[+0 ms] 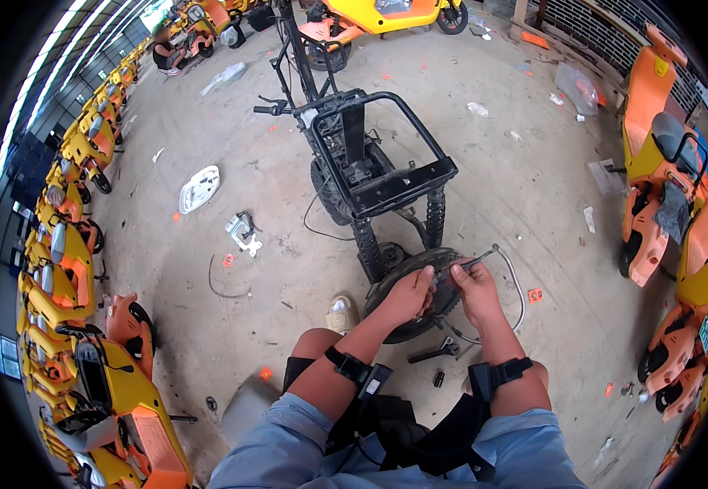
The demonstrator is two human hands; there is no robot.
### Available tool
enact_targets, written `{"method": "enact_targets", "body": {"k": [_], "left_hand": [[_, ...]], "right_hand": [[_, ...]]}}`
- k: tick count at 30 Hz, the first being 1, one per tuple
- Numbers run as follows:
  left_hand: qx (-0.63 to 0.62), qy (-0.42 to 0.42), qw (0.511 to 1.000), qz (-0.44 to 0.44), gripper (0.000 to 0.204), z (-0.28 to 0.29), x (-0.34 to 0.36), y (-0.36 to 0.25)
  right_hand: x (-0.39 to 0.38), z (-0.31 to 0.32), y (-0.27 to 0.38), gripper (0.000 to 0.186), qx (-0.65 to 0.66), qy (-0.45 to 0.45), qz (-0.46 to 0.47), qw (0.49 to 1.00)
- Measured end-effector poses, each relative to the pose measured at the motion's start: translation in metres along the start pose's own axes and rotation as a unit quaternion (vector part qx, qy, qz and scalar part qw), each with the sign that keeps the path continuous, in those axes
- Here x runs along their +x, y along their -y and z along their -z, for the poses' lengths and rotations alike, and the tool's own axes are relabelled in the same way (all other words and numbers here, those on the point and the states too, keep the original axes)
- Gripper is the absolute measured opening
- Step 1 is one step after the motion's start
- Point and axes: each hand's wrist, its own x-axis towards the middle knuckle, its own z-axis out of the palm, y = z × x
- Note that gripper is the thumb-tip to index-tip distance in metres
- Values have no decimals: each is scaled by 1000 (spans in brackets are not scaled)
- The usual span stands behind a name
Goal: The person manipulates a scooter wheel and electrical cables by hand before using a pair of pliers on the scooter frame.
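Single head view — a wide fisheye, facing forward and steeply down.
It looks from above the sleeves [276,440] at the lower edge, with the hands [407,295] close below centre, the frame [407,189] just beyond, floor [525,183] around — and scooters [70,281] bending along both rims.

We were in a scooter workshop, a large shed with bright roof strips [26,80] and a grey concrete floor [248,147]. Yellow-and-orange scooters [85,155] lined the left side, more stood at right, and a stripped black frame [407,187] stood before us. We noted a wrench [429,354], a white plate [200,189] and scattered litter [478,108], plus another person [166,55] seated beside a scooter.
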Motion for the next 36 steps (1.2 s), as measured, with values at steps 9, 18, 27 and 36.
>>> {"method": "enact_targets", "body": {"k": [9, 18, 27, 36], "left_hand": [[42, -124, 989, -67, 24, -6, -26, -4], [122, -145, 968, -163, 23, -16, -39, 1], [165, -99, 956, -223, 29, -42, -29, -6], [172, -29, 944, -279, 33, -49, -26, -1]], "right_hand": [[-11, -18, 4, 27, -14, -41, -93, 995], [-31, -20, 10, 28, -21, -58, -108, 992], [-54, 10, 13, 24, 65, -131, -67, 987], [-76, 0, 15, 20, 66, -239, -7, 969]]}}
